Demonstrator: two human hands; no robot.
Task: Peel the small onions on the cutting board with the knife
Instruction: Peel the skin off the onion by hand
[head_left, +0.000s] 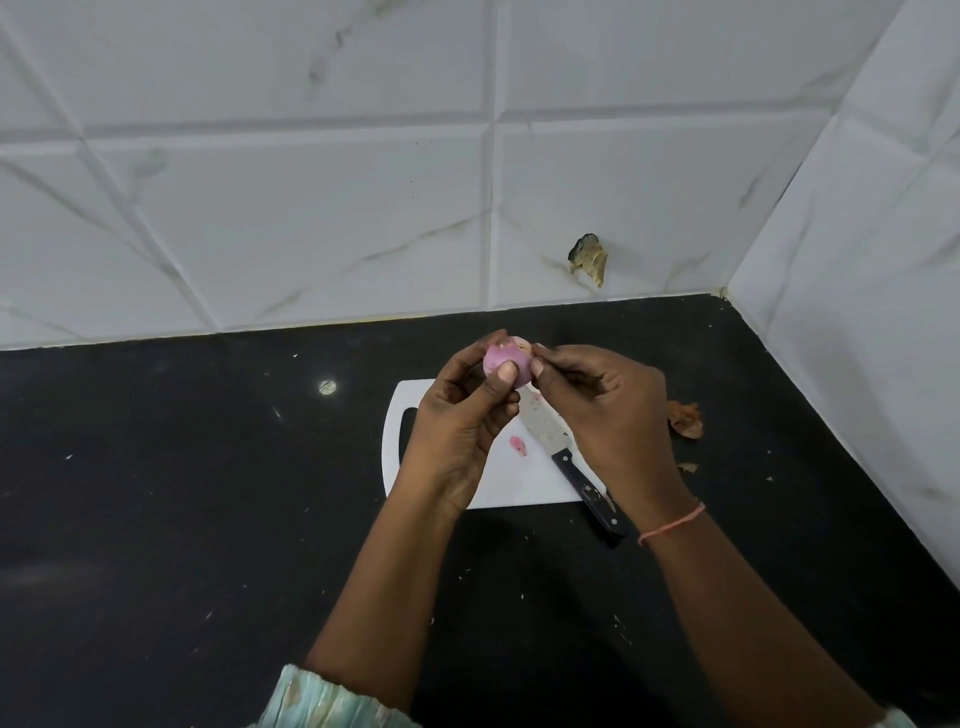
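Left hand (462, 415) and right hand (597, 410) around onion (506, 364)

**What the person wears**

Two bare forearms come in from the bottom edge, both uncovered from approx. the elbow down to the fingers. Left hand (457, 415): no ring, watch or band visible; thumbnail short and unpainted. Left sleeve (322, 701): pale mint-green fabric w/ crinkled, pleated texture, bunched near the elbow, a few faint rust-coloured marks on it. Right hand (608, 410): no rings visible, nails short and plain. Right wrist carries a thin thread bracelet (672, 525), orange-pink, wrapped once round, looks like twisted cord. Right sleeve (896, 719): only a sliver at the bottom corner, same pale colour, texture too cut off to tell.
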